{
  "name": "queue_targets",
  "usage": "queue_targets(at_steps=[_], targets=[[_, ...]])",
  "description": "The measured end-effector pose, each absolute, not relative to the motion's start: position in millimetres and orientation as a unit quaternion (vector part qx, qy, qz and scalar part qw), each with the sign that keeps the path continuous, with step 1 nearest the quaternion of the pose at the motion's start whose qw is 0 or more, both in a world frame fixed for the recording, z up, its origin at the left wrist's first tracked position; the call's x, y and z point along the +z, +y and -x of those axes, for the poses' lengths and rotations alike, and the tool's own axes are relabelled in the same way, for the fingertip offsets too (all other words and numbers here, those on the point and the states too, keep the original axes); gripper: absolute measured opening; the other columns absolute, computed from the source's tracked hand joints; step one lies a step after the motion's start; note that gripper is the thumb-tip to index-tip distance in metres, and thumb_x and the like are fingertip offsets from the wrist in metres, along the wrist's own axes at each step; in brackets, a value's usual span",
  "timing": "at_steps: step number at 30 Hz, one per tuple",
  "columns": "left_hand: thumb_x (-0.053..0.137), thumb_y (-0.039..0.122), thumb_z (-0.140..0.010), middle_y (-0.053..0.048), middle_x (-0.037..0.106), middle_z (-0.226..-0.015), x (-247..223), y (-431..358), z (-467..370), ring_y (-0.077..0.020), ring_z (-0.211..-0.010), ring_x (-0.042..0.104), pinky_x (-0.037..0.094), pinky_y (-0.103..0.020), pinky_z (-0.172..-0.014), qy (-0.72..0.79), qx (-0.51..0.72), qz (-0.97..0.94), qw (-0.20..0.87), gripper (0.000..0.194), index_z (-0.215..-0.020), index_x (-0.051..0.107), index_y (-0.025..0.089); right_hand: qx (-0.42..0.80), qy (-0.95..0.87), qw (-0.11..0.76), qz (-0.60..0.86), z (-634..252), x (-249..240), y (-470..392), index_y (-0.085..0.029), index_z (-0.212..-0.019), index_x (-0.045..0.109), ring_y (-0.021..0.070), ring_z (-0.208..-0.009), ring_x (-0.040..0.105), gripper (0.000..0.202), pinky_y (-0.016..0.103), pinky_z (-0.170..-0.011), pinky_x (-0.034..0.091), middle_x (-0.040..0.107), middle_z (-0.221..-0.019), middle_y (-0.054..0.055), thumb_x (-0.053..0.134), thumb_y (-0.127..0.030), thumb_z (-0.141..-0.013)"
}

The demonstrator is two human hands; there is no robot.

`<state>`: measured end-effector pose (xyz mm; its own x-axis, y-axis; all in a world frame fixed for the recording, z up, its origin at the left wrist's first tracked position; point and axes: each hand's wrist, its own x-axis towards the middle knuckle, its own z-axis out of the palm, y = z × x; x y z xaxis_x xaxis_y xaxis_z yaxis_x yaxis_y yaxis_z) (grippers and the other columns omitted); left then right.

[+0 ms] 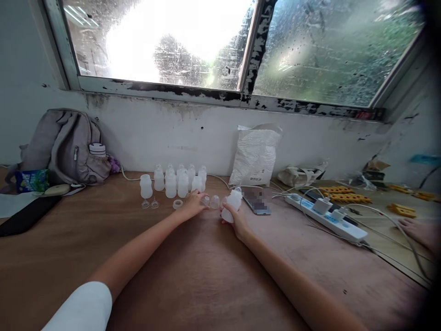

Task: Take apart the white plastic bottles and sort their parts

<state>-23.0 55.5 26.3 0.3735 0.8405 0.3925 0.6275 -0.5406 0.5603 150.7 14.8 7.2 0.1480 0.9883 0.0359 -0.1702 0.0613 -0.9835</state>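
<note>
White topped bottles (170,185) and an open one (146,187) stand left of centre; right hand (238,220) wraps another bottle (234,199), left hand (193,203) pinches a clear dome (206,201).

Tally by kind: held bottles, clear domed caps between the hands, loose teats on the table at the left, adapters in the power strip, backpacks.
Bottle in the right hand: 1
Clear domed caps: 2
Loose teats: 2
Adapters: 2
Backpack: 1
Total: 8
</note>
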Motion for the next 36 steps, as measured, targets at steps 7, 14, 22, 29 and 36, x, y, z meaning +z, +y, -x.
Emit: queue_targets(at_steps=[7,14,22,29,36], targets=[[0.063,0.022,-0.066,-0.013,0.054,-0.108,10.5,72.7,13.1,-0.0273,-0.103,0.049,0.038,-0.038,-0.086,0.479,0.321,-0.801,0.161,0.049,-0.112,0.046,0.016,0.480,-0.464,0.568,0.481,-148.5,3.9,12.8,-0.015,-0.075,0.053,0.0144,-0.051,0.054,0.028,0.023,-0.035,0.043,0.059,-0.064,0.004,0.066,-0.036,-0.060],[0.059,0.026,-0.072,-0.010,0.046,-0.120,7.5,61.7,11.3,-0.0235,-0.113,0.042,0.032,-0.036,-0.094,0.453,0.384,-0.792,0.140,0.050,-0.118,0.041,0.020,0.464,-0.488,0.553,0.491,-145.9,7.7,10.0,-0.014,-0.073,0.053,0.0132,-0.050,0.052,0.030,0.022,-0.036,0.040,0.057,-0.063,0.003,0.066,-0.037,-0.059],[0.055,0.036,-0.073,-0.010,0.054,-0.107,48.9,35.0,2.8,-0.0206,-0.096,0.052,0.041,-0.033,-0.082,0.319,0.472,-0.722,0.392,0.037,-0.104,0.051,0.017,0.529,-0.534,0.485,0.448,-137.9,12.8,-0.7,-0.015,-0.072,0.052,0.0126,-0.046,0.051,0.028,0.024,-0.036,0.041,0.058,-0.060,0.002,0.066,-0.036,-0.059],[0.062,0.024,-0.063,-0.004,0.060,-0.067,68.2,7.9,-2.9,-0.0144,-0.061,0.057,0.045,-0.024,-0.055,0.219,0.334,-0.611,0.684,0.015,-0.074,0.056,0.015,0.682,-0.544,0.399,0.281,-120.2,18.2,-28.5,-0.016,-0.079,0.052,0.0164,-0.063,0.059,0.018,0.029,-0.055,0.049,0.060,-0.071,0.003,0.059,-0.024,-0.064],[0.054,0.015,-0.056,0.003,0.052,-0.050,66.4,1.8,-21.0,-0.0101,-0.045,0.051,0.040,-0.020,-0.042,0.321,0.469,-0.552,0.611,0.006,-0.060,0.050,0.015,0.655,-0.523,0.429,0.336,-116.4,24.1,-28.3,-0.016,-0.074,0.049,0.0141,-0.048,0.053,0.019,0.027,-0.041,0.046,0.056,-0.058,0.000,0.061,-0.022,-0.060]])
